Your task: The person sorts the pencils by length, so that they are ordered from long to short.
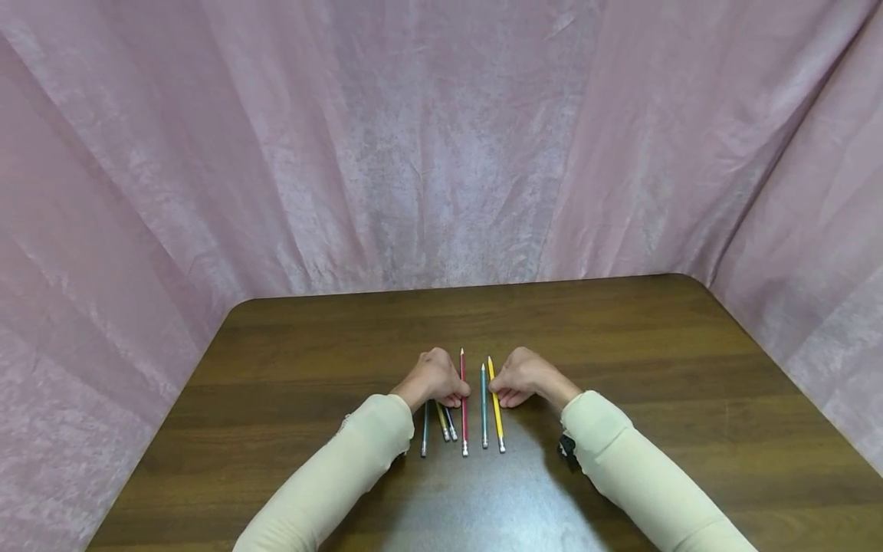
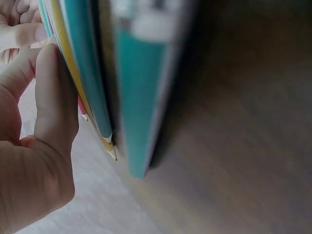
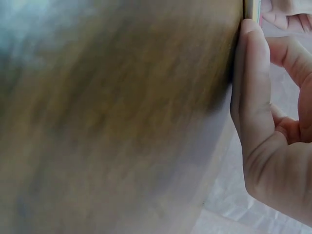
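A red pencil (image 1: pixel 464 429) lies lengthwise on the table, its tip away from me. My left hand (image 1: pixel 438 377) pinches it with thumb and finger near its middle. To the right, my right hand (image 1: pixel 523 376) pinches a yellow pencil (image 1: pixel 498 422), its thumb on the near side. Between the hands a teal pencil (image 1: pixel 484 414) lies untouched, apart from both. Partly hidden under the left hand are another teal pencil (image 1: pixel 424 438), a yellowish pencil (image 1: pixel 441 422) and a dark pencil (image 1: pixel 451 424). In the left wrist view, a teal pencil (image 2: pixel 139 97) looms blurred beside the hand.
The pencils lie on a brown wooden table (image 1: pixel 290 360) with rounded far corners. Pink velvety curtains (image 1: pixel 441 153) hang behind it and at both sides. A small black device (image 1: pixel 567 446) shows at the right wrist.
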{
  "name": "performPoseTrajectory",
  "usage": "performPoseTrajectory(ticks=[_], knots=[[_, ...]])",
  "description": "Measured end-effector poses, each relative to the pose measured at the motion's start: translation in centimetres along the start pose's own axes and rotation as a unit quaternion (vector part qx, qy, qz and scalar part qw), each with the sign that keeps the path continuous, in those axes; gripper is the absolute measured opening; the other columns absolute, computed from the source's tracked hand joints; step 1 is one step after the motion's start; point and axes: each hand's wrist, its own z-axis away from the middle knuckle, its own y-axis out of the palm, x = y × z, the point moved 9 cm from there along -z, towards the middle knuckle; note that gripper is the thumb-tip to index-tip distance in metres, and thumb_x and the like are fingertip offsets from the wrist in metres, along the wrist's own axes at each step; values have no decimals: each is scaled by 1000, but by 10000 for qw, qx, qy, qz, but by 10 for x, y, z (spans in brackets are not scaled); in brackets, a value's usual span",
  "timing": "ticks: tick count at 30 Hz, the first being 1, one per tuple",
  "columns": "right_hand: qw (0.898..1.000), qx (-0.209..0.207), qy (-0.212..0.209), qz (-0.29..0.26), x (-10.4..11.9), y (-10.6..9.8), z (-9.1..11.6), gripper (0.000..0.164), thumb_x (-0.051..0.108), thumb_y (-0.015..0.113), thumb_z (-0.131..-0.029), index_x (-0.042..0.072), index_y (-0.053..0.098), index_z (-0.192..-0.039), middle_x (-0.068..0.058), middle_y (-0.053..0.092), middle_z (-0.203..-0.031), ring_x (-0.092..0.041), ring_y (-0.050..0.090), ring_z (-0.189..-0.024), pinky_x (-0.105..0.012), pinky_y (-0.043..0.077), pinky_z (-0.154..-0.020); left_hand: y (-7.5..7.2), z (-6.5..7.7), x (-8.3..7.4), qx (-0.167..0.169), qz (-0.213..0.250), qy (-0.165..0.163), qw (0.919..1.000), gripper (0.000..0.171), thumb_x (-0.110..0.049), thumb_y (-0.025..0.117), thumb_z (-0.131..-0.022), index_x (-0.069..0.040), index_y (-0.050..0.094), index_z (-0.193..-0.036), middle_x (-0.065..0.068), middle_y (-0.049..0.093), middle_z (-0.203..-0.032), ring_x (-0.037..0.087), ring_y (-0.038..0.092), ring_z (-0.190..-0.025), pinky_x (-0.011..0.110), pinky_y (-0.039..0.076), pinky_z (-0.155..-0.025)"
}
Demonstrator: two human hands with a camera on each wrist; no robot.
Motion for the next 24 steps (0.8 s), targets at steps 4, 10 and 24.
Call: performPoseTrajectory(ticks=[4, 10, 24], knots=[[9997, 17, -10, 231, 5, 0, 0, 15, -2, 65, -86, 0, 61, -71, -6, 61, -58, -9, 60, -48, -23, 58, -49, -2, 1, -4, -57, -158, 42, 9999, 17, 2, 76, -78, -1, 69, -62, 6, 66, -54, 8, 60, -42, 21, 56, -46], [9998, 181, -30, 59, 6, -8, 1, 10, -1, 63, -87, 0, 57, -79, -8, 61, -61, -11, 61, -49, -24, 59, -51, -5, 2, -5, 14, 195, 107, 9998, 13, 3, 74, -79, 1, 69, -66, 7, 67, -55, 8, 61, -43, 23, 58, -49], [9980, 383, -437, -251, 22, -28, 5, 9, 4, 57, -84, 0, 62, -78, -9, 64, -67, -13, 65, -57, -23, 60, -56, -52, 16, 3, 56, 1224, 467, 9914, 5, 4, 67, -81, 6, 71, -83, 11, 69, -64, 12, 65, -52, 24, 60, -55]])
